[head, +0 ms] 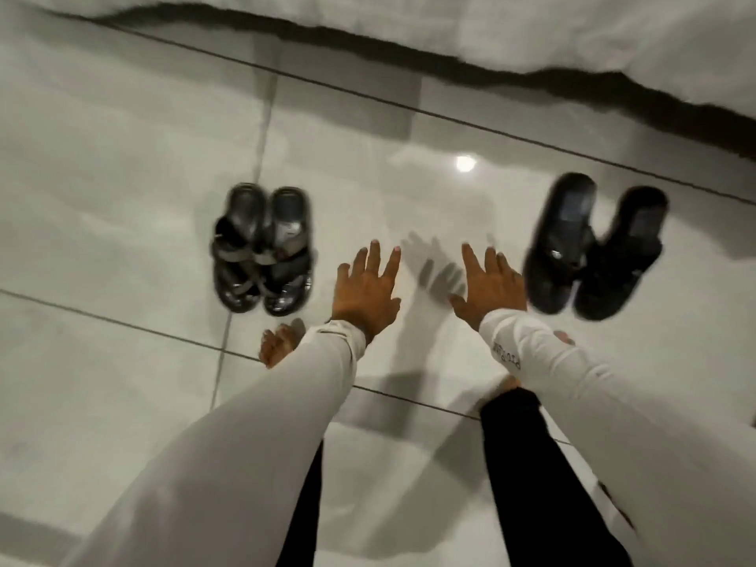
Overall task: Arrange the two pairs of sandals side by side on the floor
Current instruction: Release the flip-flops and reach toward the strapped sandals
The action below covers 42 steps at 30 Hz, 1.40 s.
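Note:
Two pairs of dark sandals stand on the glossy white tile floor [122,223]. The strappy grey-black pair [262,249] is at the left, its two sandals pressed close together. A wider black pair [595,249] is at the right, tilted a little, its sandals touching near the toes. Between the pairs both my hands reach forward, palms down, fingers spread. My left hand [366,290] hovers just right of the strappy pair. Just left of the black pair is my right hand [491,286]. Neither hand touches a sandal. The picture is blurred by motion.
A white bed cover [572,30] hangs along the top, with a dark gap beneath its edge. My bare feet [280,343] and black trouser legs [527,464] are below the hands. Grout lines cross the tiles.

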Available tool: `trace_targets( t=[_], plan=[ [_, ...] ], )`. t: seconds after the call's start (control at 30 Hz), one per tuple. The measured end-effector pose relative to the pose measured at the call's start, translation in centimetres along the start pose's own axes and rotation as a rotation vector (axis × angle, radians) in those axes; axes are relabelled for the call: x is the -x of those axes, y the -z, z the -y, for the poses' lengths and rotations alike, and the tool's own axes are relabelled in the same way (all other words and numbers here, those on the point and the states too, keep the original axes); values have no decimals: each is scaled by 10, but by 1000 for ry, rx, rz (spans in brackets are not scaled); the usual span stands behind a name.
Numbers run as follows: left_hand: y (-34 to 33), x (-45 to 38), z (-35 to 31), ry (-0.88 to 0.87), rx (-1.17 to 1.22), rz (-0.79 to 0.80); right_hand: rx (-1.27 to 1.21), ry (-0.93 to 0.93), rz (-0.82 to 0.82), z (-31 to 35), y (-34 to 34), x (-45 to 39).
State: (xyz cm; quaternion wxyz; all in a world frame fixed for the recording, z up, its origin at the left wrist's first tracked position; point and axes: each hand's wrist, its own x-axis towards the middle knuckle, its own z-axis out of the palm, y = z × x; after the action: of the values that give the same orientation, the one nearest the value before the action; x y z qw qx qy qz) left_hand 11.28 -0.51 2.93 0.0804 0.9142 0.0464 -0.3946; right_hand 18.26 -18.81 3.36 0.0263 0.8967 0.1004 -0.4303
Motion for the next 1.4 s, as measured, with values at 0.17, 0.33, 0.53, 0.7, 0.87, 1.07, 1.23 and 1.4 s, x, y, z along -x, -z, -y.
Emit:
trace_targets(
  t=[0.17,0.33,0.53,0.7,0.87,1.07,1.23,1.4],
  plan=[
    [-11,40,142,114,74,64,47,79,29,134,-24,-14],
    [-25,46,247,130,56,12,-35,121,79,242,-38,-30],
    [-40,10,300,119,69,8,5,197,100,309,-58,-58],
    [-42,-22,278,212,183,86,114,295,92,304,-70,-73],
    [-39,-37,253,255,166,61,118,300,13,283,-72,-90],
    [-18,-61,234,146,168,-20,9,286,-95,260,-53,-108],
    [8,-89,210,123,196,-87,-9,264,-152,236,-22,-129],
    [34,-121,185,144,210,-65,-67,228,-156,209,10,-152]
  ],
)
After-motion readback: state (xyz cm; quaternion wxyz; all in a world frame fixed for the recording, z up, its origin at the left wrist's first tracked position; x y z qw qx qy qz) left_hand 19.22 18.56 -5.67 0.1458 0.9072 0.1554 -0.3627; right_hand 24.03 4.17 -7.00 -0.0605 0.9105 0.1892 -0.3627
